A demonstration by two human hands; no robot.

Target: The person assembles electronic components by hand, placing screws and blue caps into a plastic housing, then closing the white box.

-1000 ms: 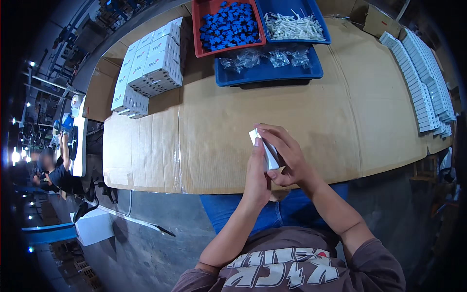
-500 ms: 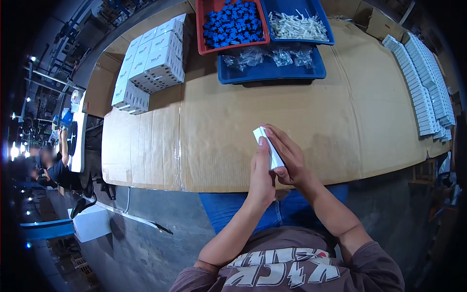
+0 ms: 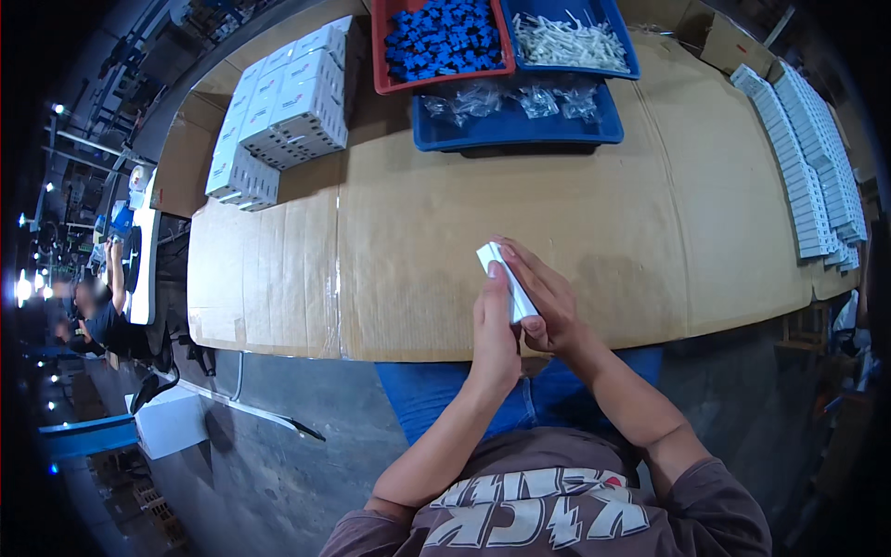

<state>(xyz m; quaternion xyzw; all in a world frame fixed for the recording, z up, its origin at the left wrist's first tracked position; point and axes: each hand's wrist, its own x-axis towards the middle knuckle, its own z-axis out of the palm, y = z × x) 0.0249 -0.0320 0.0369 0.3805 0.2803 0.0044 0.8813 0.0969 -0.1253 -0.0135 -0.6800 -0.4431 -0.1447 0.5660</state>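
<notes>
Between my two hands is a small flat white box (image 3: 513, 295), tilted, held above the near edge of the cardboard-covered table. My left hand (image 3: 496, 334) grips its left side, with the thumb lying along the upper face. On the other side my right hand (image 3: 549, 302) wraps round it, fingers pointing up along the edge and thumb at the near end. The palms and the underside of the box are hidden.
The table (image 3: 427, 251) is covered with cardboard. Stacked white boxes (image 3: 288, 97) stand at far left, more rows of them (image 3: 803, 158) at far right. At the back are a red tray (image 3: 379, 56) of blue parts, a blue tray (image 3: 631, 60) of white pieces and another blue tray (image 3: 510, 139) with clear bags.
The view has shifted very slightly. Both hands keep the same hold on the white box, with no visible change in grip.
</notes>
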